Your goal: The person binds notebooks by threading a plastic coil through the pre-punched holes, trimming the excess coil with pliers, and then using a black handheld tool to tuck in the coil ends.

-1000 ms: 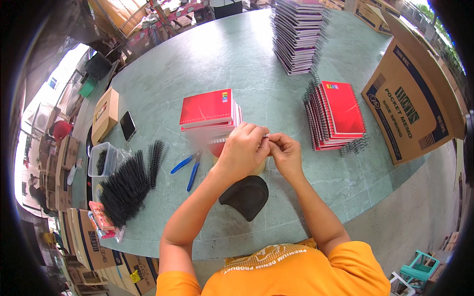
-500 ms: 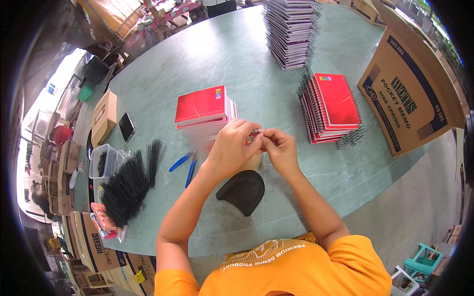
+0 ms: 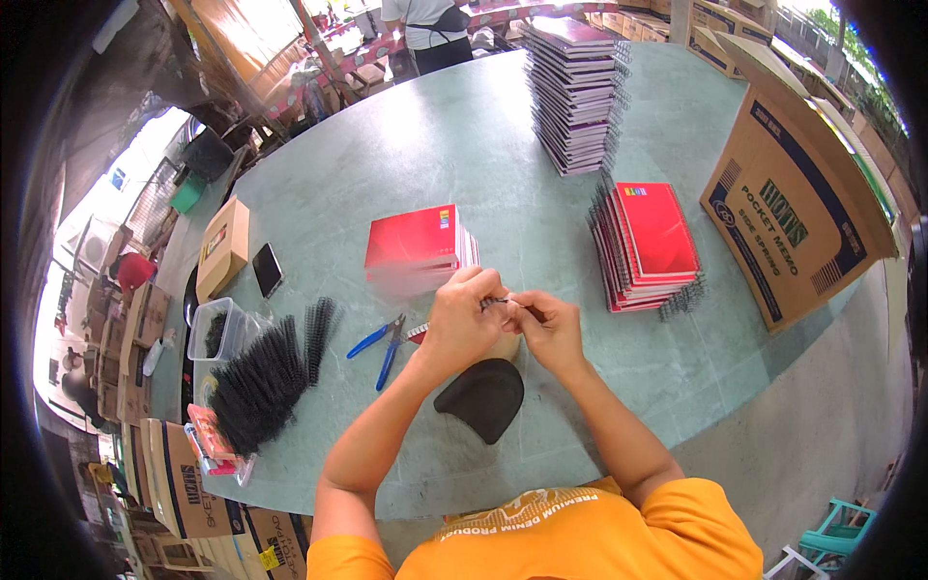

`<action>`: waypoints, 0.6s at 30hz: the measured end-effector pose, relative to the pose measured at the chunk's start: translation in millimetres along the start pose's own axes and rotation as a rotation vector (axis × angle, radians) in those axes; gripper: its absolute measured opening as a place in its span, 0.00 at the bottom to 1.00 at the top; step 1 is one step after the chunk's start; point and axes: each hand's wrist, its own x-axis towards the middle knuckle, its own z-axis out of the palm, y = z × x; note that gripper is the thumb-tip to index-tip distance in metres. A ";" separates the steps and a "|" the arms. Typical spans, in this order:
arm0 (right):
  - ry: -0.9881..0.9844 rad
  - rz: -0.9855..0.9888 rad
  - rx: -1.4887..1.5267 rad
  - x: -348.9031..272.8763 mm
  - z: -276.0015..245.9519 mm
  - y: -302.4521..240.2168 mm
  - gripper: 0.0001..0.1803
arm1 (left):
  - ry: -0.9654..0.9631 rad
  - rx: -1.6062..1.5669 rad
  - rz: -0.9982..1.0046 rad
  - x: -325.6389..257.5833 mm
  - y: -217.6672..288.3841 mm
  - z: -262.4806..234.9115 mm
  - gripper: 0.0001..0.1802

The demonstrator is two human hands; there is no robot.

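Near the table's front, my two hands meet fingertip to fingertip. My left hand (image 3: pixel 459 317) is closed round a small red notebook (image 3: pixel 418 333); only its red and white edge shows beside the palm. My right hand (image 3: pixel 548 333) pinches at a thin dark wire end (image 3: pixel 495 301) between the hands, apparently part of a binding coil, mostly hidden by fingers. Just below them lies a black curved pad (image 3: pixel 483 401). Blue-handled pliers (image 3: pixel 387 353) rest open to the left. Beyond my left hand stands a stack of red notebooks without coils (image 3: pixel 411 237).
Coil-bound red notebooks (image 3: pixel 657 232) are stacked at right, before a large cardboard box (image 3: pixel 788 203). A taller notebook stack (image 3: pixel 575 106) stands behind. On the left lie black coils (image 3: pixel 259 387), a plastic tub (image 3: pixel 211 333), a phone (image 3: pixel 268 270) and a small carton (image 3: pixel 223 246). A person (image 3: pixel 430 34) stands beyond the table.
The view has tilted up, so the table's things sit lower in the picture and more of the far person shows. My hands stay together, fingers slightly shifted at the wire.
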 end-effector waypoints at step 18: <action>0.076 -0.400 -1.200 7.5 -146.2 -66.9 0.16 | 0.106 0.113 0.392 -10.9 37.7 -1.3 0.12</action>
